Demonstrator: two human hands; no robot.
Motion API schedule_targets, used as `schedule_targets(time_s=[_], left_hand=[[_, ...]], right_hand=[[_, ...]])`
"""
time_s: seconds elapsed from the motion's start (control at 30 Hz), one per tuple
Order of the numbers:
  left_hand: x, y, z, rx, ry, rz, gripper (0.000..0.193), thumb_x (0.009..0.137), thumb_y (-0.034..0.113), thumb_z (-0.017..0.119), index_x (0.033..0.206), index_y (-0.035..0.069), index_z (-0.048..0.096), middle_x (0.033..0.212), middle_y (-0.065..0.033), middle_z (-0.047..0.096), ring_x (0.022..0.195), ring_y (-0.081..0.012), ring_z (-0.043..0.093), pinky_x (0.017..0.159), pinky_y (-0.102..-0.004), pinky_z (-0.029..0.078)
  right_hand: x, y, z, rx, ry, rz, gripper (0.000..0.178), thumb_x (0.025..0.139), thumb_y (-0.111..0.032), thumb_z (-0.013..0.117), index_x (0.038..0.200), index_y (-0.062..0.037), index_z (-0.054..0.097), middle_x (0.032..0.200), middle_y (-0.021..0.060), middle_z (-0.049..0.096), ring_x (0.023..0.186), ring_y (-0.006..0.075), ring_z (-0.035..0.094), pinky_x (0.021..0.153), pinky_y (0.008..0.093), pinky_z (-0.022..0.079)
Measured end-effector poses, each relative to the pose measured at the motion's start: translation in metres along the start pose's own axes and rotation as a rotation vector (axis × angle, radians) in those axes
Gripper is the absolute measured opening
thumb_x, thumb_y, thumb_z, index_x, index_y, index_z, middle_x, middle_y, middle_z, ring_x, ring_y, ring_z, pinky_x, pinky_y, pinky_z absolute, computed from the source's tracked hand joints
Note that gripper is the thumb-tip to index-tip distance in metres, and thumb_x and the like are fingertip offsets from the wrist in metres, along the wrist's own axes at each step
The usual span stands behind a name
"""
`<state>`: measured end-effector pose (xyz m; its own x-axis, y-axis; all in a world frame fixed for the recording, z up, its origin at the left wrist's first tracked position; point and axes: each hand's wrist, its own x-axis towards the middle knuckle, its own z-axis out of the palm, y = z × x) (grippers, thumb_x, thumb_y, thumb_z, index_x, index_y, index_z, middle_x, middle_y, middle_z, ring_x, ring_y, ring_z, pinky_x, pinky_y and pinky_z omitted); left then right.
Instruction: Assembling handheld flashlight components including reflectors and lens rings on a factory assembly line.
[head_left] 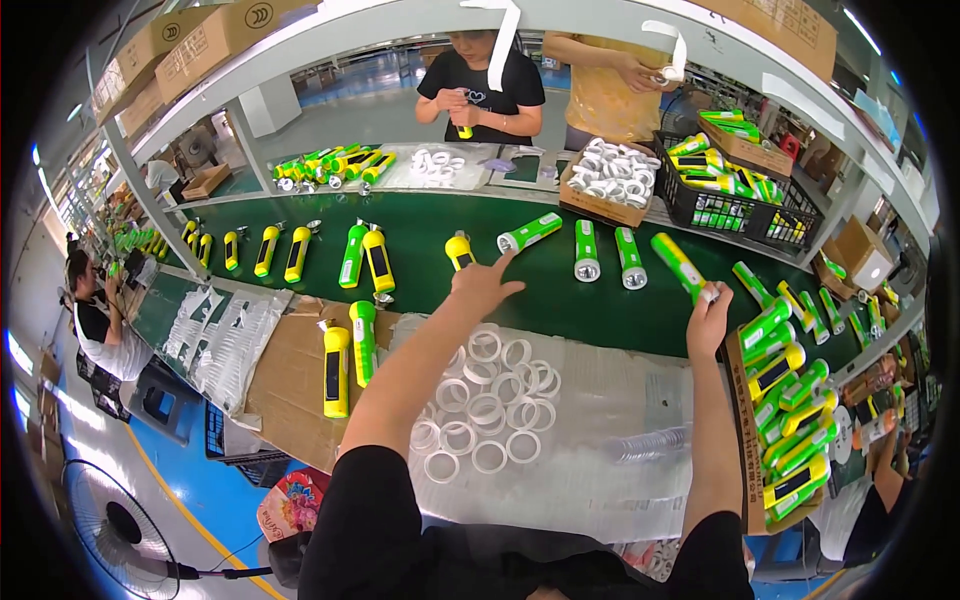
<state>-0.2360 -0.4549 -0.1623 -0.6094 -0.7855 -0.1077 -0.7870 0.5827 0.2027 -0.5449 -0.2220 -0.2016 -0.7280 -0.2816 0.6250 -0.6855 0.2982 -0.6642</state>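
My left hand reaches out over the green conveyor belt, fingers spread and holding nothing. It is nearest a yellow flashlight and a green and white flashlight. My right hand is closed around the head end of a green and white flashlight, which points up and left over the belt. Below both arms lie several white plastic rings on a clear plastic sheet.
More flashlights lie along the belt. A cardboard box of green and yellow flashlights stands at my right, two more flashlights on cardboard at my left. Across the belt two people work beside a box of rings and a black crate.
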Motion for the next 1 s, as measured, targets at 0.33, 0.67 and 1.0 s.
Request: schedule_targets(time_s=[0.33, 0.67, 1.0], left_hand=[[0.025, -0.064, 0.044, -0.429, 0.243, -0.095, 0.038, 0.07, 0.03, 0.075, 0.104, 0.014, 0.067, 0.117, -0.0175, 0.05, 0.094, -0.0278, 0.06, 0.087, -0.0354, 0.053], [-0.196, 0.05, 0.033, -0.766, 0.198, 0.768, 0.039, 0.072, 0.008, 0.077, 0.109, 0.01, 0.065, 0.12, -0.0152, 0.044, 0.095, -0.0257, 0.062, 0.078, -0.0329, 0.056], [-0.213, 0.083, 0.075, -1.708, -0.353, 0.556, 0.054, 0.1, 0.037, 0.047, 0.141, 0.003, 0.038, 0.136, -0.0174, 0.05, 0.126, -0.0271, 0.049, 0.098, -0.0385, 0.044]], right_hand=[[-0.021, -0.012, 0.026, -0.223, -0.152, -0.467, 0.028, 0.089, -0.021, 0.062, 0.111, -0.0039, 0.058, 0.102, 0.0168, 0.061, 0.089, 0.0361, 0.061, 0.079, 0.0467, 0.049], [-0.13, -0.15, -0.047, 0.974, -0.949, 0.739, 0.05, 0.094, -0.043, 0.058, 0.121, -0.0014, 0.054, 0.107, 0.0132, 0.066, 0.094, 0.0214, 0.066, 0.081, 0.0342, 0.054], [-0.22, -0.149, -0.157, 1.331, -1.117, 0.838, 0.062, 0.077, -0.045, 0.072, 0.12, -0.0061, 0.048, 0.081, 0.0145, 0.06, 0.068, 0.0238, 0.062, 0.064, 0.0338, 0.05]])
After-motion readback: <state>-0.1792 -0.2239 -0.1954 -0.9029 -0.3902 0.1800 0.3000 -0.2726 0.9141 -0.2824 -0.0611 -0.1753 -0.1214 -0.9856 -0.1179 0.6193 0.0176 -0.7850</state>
